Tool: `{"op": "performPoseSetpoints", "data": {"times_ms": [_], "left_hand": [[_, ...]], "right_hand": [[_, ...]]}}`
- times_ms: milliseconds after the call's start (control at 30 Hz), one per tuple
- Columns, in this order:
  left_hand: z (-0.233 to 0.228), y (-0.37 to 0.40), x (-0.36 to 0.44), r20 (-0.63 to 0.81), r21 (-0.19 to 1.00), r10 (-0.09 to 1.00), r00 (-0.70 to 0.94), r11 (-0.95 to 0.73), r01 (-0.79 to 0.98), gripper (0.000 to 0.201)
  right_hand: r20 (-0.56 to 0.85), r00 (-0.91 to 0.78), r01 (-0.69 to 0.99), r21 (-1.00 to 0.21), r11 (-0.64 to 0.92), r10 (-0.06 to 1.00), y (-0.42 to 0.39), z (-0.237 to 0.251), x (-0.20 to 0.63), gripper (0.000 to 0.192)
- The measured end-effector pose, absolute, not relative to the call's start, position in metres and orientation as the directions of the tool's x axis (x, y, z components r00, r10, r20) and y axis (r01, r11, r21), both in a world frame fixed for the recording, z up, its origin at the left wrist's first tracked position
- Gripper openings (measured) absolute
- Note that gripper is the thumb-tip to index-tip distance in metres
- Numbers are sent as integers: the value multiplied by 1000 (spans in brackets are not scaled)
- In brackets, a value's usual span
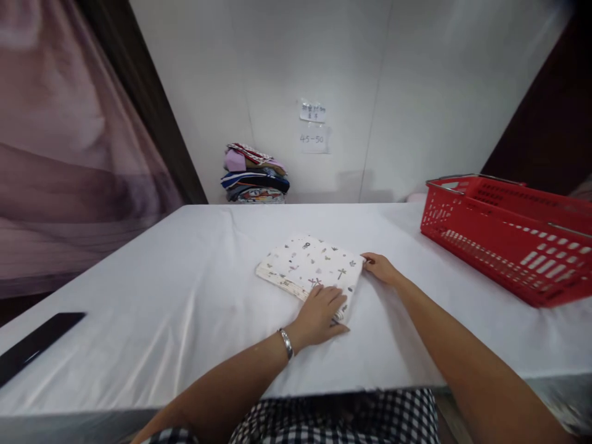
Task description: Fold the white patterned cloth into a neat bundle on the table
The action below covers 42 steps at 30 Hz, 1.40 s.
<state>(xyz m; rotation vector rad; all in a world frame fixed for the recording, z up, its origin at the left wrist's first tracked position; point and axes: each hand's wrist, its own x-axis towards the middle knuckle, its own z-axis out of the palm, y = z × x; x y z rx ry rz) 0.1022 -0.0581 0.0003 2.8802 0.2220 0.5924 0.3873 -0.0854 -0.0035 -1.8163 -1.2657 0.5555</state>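
Head view: your left hand [320,311] lay flat, fingers spread and released, on the near edge of the folded cloth [309,266]. Your right hand [380,267] touched its right corner, fingers loose, gripping nothing. Cloth sat mid-table [161,296] on a white sheet. Red basket [509,237] at right, well apart. Stacked fabrics [254,176] against the white wall [351,68], below two paper notes [313,126]. Dark phone [34,345] at left edge.

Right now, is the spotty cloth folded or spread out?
Folded: the cloth is a small, thick rectangle with layered edges, under the left hand; right hand touches its corner.
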Motion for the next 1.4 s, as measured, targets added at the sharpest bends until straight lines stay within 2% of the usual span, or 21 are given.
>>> {"op": "performPoseSetpoints", "data": {"times_ms": [133,267,467,600,767,900,1000,1067,1133,1200,1267,1400], "left_hand": [[-1,-59,104,365,197,187,912,-973,121,60],[0,-62,102,355,182,188,916,-975,130,56],[7,-65,81,358,213,183,916,-971,111,44],[7,-66,73,365,228,189,912,-967,109,40],[6,-75,73,388,245,180,904,-966,87,40],[7,-82,64,438,284,172,882,-958,46,35],[9,-70,54,504,350,273,820,-932,95,27],[10,-53,47,540,436,445,715,-874,215,25],[11,-30,40,525,541,643,557,-758,365,22],[12,-9,36,490,589,747,449,-664,461,22],[12,6,34,502,550,739,449,-674,494,23],[10,20,38,554,393,593,584,-805,445,29]], "right_hand": [[62,381,541,-824,-169,923,-82,-5,389,44],[77,374,531,-835,-145,924,-81,-2,388,36],[67,474,538,-812,-228,878,-111,-14,391,34],[116,516,555,-800,-229,848,-123,-27,393,38],[147,485,617,-756,-218,862,-121,-24,393,43],[326,491,702,-697,-146,808,-125,-14,371,42],[433,426,721,-693,-8,794,-129,-6,331,32],[424,294,717,-690,96,856,-129,1,300,28],[376,211,703,-699,128,902,-126,11,271,27],[316,167,712,-694,108,934,-120,22,248,26],[256,108,768,-636,83,961,-112,30,231,23],[194,83,877,-481,21,977,-100,34,211,17]]}}
